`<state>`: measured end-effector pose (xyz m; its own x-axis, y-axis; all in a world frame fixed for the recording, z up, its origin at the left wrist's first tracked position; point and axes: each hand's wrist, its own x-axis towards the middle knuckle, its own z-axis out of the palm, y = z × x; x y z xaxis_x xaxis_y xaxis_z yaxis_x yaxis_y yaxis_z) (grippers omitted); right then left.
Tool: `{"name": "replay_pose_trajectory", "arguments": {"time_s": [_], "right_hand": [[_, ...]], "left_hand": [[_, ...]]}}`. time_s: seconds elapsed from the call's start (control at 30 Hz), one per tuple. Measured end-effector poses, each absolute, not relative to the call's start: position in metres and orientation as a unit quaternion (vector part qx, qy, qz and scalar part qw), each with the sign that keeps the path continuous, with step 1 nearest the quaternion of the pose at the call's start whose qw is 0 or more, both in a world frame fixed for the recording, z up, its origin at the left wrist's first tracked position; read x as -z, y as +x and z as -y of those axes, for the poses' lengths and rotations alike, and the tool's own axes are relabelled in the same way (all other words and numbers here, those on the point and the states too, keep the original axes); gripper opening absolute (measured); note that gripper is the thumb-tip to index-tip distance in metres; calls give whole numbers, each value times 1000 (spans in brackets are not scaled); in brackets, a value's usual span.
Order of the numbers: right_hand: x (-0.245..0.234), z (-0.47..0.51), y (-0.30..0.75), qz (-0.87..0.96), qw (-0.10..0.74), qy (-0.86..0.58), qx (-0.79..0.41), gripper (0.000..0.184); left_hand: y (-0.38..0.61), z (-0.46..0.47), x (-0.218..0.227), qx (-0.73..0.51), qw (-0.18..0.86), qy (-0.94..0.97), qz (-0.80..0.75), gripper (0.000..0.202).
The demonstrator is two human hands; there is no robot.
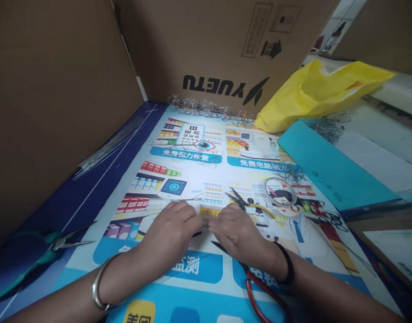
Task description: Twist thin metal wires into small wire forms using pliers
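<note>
- Pinching with curled fingers, my left hand and my right hand are meeting nearly tip to tip, both closing on a small thin piece; my fingers are hiding most of it, so I cannot tell what it is.
- Fine strands are poking out just beyond my left knuckles; I cannot tell whether they are joining the piece.
- With both hands occupying it, this piece is seeming unfinished to me.
- Ahead of my grip, tangled wire bits are lying along the foot of the cardboard box; being bent, they are looking like the part already worked.
- Ahead and to the right, another wire tangle is lying near the tape roll.
- Ahead and to the left, well apart from my grip, straight wires are lying in a loose sheaf, probably counting as the part left; I cannot tell how many.
- Around my grip, three tools are lying unheld: red-handled pliers just below my right hand, yellow-handled pliers just beyond it, and green-handled needle-nose pliers off to my left.
</note>
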<state>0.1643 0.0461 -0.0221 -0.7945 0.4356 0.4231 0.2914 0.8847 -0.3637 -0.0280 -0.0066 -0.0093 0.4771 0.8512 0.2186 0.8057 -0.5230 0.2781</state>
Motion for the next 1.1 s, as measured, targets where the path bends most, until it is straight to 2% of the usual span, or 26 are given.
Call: {"name": "replay_pose_trajectory", "arguments": {"time_s": [0.23,0.37,0.57,0.73,0.97,1.1], "right_hand": [[22,-44,163,940,237,-206,-132,26],[22,-44,164,939,212,-221,-155,25],[22,-48,166,933,242,-231,-135,21],[20,-47,167,948,214,-204,-116,21],[21,-44,165,953,180,-211,-119,24],[23,-49,167,936,236,-218,-141,17]], "left_hand": [[-26,4,10,-161,43,874,-457,11],[-29,4,14,-167,56,875,-450,14],[-30,3,15,-189,83,864,-460,18],[-29,2,12,-162,118,873,-445,19],[-30,2,11,-129,104,886,-433,16],[-34,1,13,-166,155,858,-461,22]]}}
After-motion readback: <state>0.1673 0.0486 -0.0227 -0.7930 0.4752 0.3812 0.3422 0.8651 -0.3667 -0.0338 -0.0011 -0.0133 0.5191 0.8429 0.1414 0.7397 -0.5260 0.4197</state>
